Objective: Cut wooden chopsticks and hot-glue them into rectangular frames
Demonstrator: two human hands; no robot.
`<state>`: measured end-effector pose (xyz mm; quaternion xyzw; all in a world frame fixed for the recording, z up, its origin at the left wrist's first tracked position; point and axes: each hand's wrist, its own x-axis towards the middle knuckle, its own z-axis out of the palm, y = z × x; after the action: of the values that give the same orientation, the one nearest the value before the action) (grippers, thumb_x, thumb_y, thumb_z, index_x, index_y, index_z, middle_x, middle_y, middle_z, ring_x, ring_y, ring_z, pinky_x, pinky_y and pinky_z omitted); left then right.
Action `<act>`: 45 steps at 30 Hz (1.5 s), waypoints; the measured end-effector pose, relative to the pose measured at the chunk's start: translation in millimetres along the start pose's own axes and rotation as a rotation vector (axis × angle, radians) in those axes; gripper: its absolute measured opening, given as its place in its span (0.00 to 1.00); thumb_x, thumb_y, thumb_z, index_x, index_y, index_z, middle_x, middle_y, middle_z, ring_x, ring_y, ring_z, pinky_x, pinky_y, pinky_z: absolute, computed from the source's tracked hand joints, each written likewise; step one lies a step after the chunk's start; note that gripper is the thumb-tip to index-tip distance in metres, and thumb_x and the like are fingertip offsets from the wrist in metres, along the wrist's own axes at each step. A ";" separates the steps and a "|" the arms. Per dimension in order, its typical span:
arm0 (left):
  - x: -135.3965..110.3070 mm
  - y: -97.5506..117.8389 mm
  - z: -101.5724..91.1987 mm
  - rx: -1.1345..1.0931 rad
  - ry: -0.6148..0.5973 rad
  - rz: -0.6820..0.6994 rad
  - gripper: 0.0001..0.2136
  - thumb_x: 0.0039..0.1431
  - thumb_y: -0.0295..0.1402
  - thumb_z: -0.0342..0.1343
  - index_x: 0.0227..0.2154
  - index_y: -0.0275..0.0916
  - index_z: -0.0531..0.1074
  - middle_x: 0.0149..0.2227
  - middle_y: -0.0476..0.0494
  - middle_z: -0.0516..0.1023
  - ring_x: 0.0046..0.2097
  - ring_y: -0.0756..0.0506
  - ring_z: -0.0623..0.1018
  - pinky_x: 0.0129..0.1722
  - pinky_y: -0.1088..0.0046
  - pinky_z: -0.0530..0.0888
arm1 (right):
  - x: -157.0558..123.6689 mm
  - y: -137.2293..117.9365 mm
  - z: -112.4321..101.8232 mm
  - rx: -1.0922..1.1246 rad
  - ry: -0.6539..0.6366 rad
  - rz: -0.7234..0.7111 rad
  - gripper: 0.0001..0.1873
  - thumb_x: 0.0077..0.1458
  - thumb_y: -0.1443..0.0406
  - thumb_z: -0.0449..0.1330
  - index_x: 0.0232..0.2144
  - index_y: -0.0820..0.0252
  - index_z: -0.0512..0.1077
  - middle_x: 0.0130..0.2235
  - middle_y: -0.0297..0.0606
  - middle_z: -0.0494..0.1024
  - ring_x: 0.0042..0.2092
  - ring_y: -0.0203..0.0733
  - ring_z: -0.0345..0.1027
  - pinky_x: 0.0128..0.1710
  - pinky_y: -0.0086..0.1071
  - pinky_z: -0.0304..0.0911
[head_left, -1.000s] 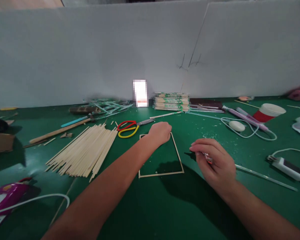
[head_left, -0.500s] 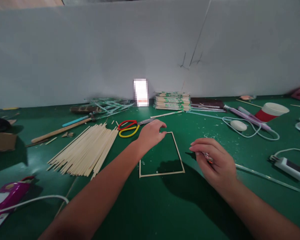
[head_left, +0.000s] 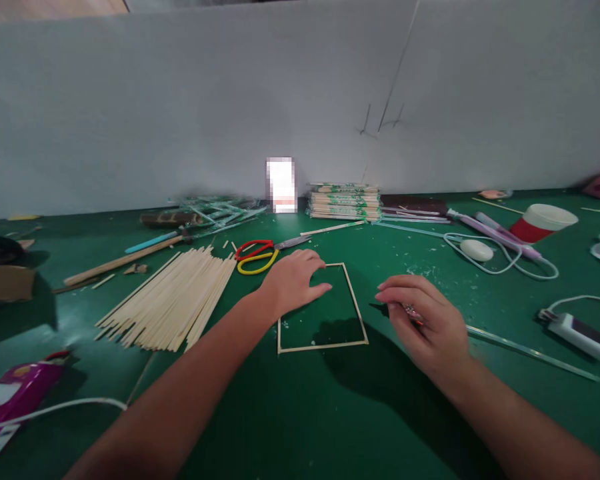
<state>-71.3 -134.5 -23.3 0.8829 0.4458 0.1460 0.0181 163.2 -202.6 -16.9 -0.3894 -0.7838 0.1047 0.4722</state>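
Pale square wooden-stick frame [head_left: 325, 347] lies beneath the released left hand [head_left: 294, 281]; the right hand [head_left: 430, 323] grasps a small shiny object [head_left: 412, 313].

A plain grey wall [head_left: 180, 100] stands upright along the far side, spanning the whole view from left to right. Its top edge sits slightly lower at the left; above it there, a strip of brownish surface [head_left: 55, 8] shows. Right of the middle, a thin slanting line [head_left: 399, 67] runs down the wall, with short dark strokes [head_left: 365, 120] near its lower end; whether these are wires or marks is unclear. The table [head_left: 300, 413] is green, faintly glossy and flecked with pale specks, with a seam [head_left: 141, 379] at near left. The light is dim, and shadow darkens the near right.
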 end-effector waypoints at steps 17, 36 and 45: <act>-54.2 20.4 -9.6 -0.128 -0.071 0.060 0.13 0.63 0.36 0.46 0.36 0.39 0.75 0.44 0.42 0.76 0.47 0.44 0.73 0.46 0.65 0.70 | 0.3 0.1 0.4 0.011 0.003 -0.001 0.13 0.53 0.74 0.54 0.36 0.54 0.72 0.40 0.39 0.73 0.41 0.41 0.69 0.35 0.35 0.69; -60.4 -4.6 -12.2 -0.086 0.084 0.034 0.10 0.59 0.26 0.44 0.33 0.34 0.71 0.30 0.43 0.73 0.31 0.48 0.72 0.30 0.73 0.68 | -3.6 2.2 3.7 0.063 -0.057 0.038 0.14 0.53 0.75 0.54 0.39 0.55 0.71 0.42 0.39 0.72 0.43 0.40 0.69 0.41 0.35 0.67; -67.9 -8.4 -3.3 -0.105 0.155 -0.011 0.09 0.59 0.27 0.48 0.37 0.36 0.72 0.35 0.45 0.77 0.37 0.49 0.76 0.36 0.74 0.71 | -0.6 1.9 5.4 0.006 -0.156 0.041 0.12 0.55 0.73 0.54 0.41 0.56 0.70 0.39 0.38 0.73 0.38 0.36 0.69 0.35 0.30 0.66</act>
<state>-116.8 -183.6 -37.9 0.8644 0.4423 0.2370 0.0306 159.9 -200.7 -21.2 -0.3947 -0.8097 0.1464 0.4087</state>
